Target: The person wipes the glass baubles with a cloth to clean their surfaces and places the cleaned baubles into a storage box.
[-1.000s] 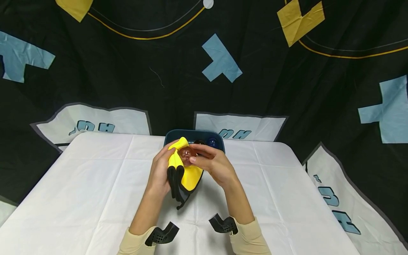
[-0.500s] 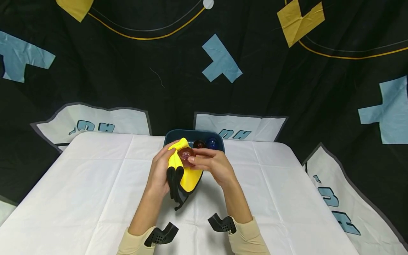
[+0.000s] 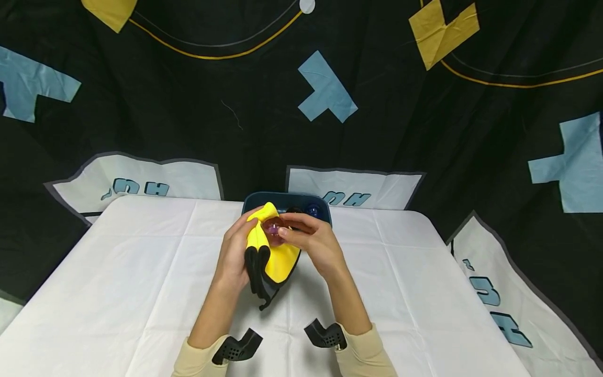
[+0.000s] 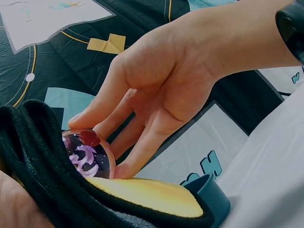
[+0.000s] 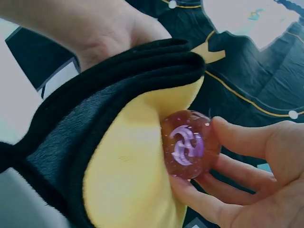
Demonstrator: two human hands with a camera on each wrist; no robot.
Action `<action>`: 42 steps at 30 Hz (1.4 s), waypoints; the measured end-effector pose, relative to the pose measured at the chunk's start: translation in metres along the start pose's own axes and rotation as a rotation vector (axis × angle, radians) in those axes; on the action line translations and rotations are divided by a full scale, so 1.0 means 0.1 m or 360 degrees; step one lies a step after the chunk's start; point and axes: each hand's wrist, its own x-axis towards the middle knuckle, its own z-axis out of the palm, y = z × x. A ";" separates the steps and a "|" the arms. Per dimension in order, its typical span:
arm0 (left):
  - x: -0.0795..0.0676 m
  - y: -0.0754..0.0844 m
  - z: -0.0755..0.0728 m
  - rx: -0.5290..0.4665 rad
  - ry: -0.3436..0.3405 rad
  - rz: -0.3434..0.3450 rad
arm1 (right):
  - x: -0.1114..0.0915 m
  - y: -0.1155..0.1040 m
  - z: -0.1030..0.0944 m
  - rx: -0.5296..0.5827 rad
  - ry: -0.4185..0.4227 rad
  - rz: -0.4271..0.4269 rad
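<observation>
A clear reddish glass ball (image 3: 273, 230) with a purple swirl emblem inside is pressed against a folded cloth, yellow on one face and dark grey with black edging on the other. My left hand (image 3: 234, 256) grips the bunched cloth (image 3: 282, 264) from the left, and part of the cloth wraps the ball's left side. From the right, my right hand (image 3: 317, 243) pinches the ball between thumb and fingers. The right wrist view shows the swirl in the ball (image 5: 190, 145) facing that camera, the yellow face (image 5: 137, 156) touching the ball.
Just behind the hands stands a dark blue tray (image 3: 249, 199). A dark brown ball (image 3: 294, 210) and a blue ball (image 3: 313, 211) lie in it, the brown one partly hidden by my right fingers. White cloth covers the table (image 3: 141, 272); a black patterned curtain (image 3: 264, 131) hangs behind.
My right fingers dipped, baring the brown ball, then rose and partly cover it again. The glass ball has turned a little, its purple emblem now showing. The left hand barely shifted.
</observation>
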 end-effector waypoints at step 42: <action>-0.02 0.02 -0.02 0.0025 0.0005 0.0000 | 0.00 0.02 0.02 -0.0113 0.0001 0.0104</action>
